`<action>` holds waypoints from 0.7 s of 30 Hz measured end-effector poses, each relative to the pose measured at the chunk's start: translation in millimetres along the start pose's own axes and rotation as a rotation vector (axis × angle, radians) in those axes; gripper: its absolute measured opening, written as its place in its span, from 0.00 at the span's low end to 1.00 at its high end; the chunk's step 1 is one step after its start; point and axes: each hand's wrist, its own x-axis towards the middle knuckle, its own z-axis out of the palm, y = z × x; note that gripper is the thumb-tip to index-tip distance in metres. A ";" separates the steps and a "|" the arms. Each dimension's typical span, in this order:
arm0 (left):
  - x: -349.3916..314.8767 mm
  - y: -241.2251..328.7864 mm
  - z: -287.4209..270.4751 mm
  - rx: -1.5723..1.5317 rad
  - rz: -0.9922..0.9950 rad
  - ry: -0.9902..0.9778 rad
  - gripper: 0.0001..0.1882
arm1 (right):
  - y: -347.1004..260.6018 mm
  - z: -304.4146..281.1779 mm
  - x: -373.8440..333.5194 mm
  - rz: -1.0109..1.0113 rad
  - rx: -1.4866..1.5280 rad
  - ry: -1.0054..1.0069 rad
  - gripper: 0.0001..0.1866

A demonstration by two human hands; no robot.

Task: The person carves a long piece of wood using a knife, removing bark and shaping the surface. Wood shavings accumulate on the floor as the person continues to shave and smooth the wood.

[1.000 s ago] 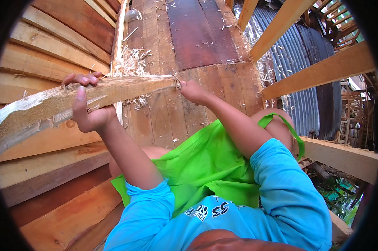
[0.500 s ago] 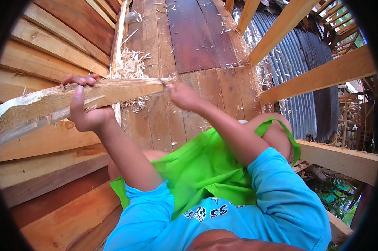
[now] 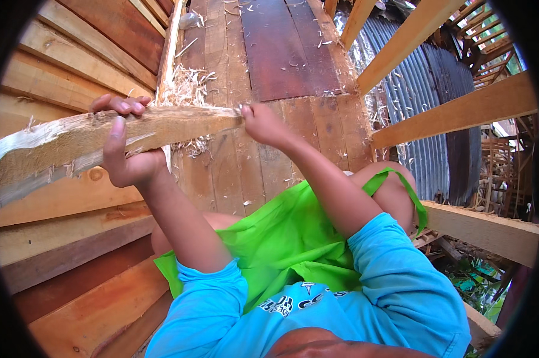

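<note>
A long, rough piece of timber (image 3: 180, 124) reaches from the left rim to the middle of the picture, its upper edge pale and freshly shaved. My left hand (image 3: 123, 146) grips it, the fingers over the far side and the thumb on the near side. At the timber's narrow right end, my right hand (image 3: 263, 125) is closed in a fist. Something small and pale shows at its knuckles, but what the fist holds is hidden. Curled wood shavings (image 3: 186, 86) lie in a heap just beyond the timber.
Stacked planks (image 3: 73, 197) run along my left side. Brown floorboards (image 3: 287, 59) stretch ahead, strewn with shavings. To the right stand wooden rails (image 3: 454, 113) before corrugated metal sheets (image 3: 412, 77). Green cloth (image 3: 293, 238) covers my lap.
The timber's right end has risen slightly toward the far side, and my right hand has shifted a little the same way. My left hand keeps its grip.
</note>
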 end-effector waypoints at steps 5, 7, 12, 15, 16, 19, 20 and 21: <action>-0.1 2.7 -12.1 -0.001 -0.002 0.027 0.21 | -25.0 -37.5 -3.4 -0.098 0.182 0.153 0.20; 0.4 2.8 -10.3 0.004 -0.005 0.048 0.21 | -17.6 -35.6 -4.2 -0.075 0.127 0.126 0.18; -0.9 0.9 -11.2 -0.003 -0.016 0.056 0.21 | -32.5 2.3 -30.0 -0.208 0.051 -0.027 0.20; 0.3 0.9 -6.7 0.013 -0.009 0.073 0.21 | -0.3 13.1 -17.9 0.068 -0.093 -0.126 0.20; 1.5 1.0 -10.0 0.014 -0.011 0.099 0.21 | 0.2 8.3 -16.4 0.124 -0.062 -0.164 0.20; 2.6 1.2 -14.7 -0.001 -0.015 0.125 0.21 | -7.2 -3.1 -19.3 0.132 -0.033 -0.188 0.19; 2.6 0.9 -15.8 -0.005 -0.013 0.129 0.21 | -21.2 2.1 -26.1 0.028 -0.063 -0.143 0.19; 3.7 1.3 -14.8 -0.006 -0.003 0.111 0.21 | -30.6 6.7 -28.0 -0.076 -0.094 -0.099 0.18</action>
